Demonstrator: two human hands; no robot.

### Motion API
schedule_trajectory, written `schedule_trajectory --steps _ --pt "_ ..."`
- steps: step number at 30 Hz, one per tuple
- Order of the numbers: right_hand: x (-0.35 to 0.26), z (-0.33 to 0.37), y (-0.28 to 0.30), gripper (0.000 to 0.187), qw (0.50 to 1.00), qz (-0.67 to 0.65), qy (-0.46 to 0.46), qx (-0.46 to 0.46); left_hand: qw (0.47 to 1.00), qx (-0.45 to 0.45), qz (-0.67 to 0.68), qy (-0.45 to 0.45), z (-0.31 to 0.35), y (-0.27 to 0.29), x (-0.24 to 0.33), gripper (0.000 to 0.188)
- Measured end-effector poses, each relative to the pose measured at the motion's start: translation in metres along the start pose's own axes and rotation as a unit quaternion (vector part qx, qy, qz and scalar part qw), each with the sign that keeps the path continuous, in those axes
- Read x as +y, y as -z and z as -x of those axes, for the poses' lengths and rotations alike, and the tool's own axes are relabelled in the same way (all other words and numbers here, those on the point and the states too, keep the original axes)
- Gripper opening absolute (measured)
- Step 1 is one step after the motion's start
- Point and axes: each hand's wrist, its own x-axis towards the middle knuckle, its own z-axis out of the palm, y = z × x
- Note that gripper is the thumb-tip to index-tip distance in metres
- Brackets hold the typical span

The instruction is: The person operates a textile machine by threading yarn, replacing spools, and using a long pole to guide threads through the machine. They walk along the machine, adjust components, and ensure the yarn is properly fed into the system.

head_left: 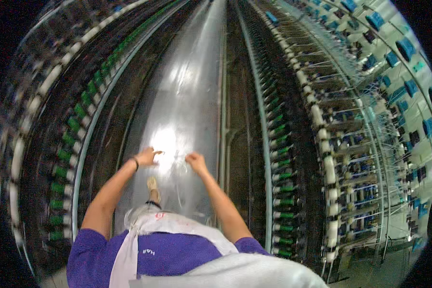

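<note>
Both my hands are held out in front of me above the shiny grey aisle floor [182, 105]. My left hand [146, 156], with a dark band at the wrist, has its fingers apart and nothing I can see between them. A little to its right, my right hand [195, 162] is closed, its fingertips bent together. Faint pale strands [183, 169] show just beside those fingers, but glare and blur hide whether they are held. Neither hand touches the machines at the sides.
Long spinning machines line both sides of the aisle. Rows of green bobbins stand along the left rail [84, 144] and the right rail [266, 144]. White rollers [329, 168] and blue spools [405, 48] sit farther right. My shoe [152, 183] is on the floor below.
</note>
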Motion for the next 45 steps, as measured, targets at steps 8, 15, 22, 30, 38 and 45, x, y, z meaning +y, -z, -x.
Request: schedule_trajectory --steps 8,15,22,30,38,45 --pt "0.092 -0.075 0.061 0.062 0.850 0.409 -0.287 -0.167 0.975 0.139 -0.136 -0.105 -0.203 0.033 -0.090 0.050" --pt "0.098 -0.189 0.100 0.036 0.860 0.364 -0.347 -0.085 0.953 0.211 0.030 -0.214 -0.422 0.125 -0.129 0.026" --pt "0.048 -0.405 0.194 0.050 0.918 0.320 -0.234 0.009 0.983 0.057 0.128 -0.115 -0.603 0.152 -0.183 0.019" --pt "-0.074 -0.444 0.292 0.038 0.914 0.273 -0.115 0.278 0.957 -0.091 0.146 -0.232 -0.764 0.159 -0.178 0.026" --pt "-0.125 -0.253 0.331 0.025 0.774 0.161 -0.210 0.575 0.865 -0.193 0.165 -0.434 -0.837 0.221 0.038 0.028" --pt "-0.210 -0.066 0.485 0.020 0.607 0.228 -0.080 0.757 0.680 -0.176 0.198 -0.684 -0.729 0.289 0.333 0.026"
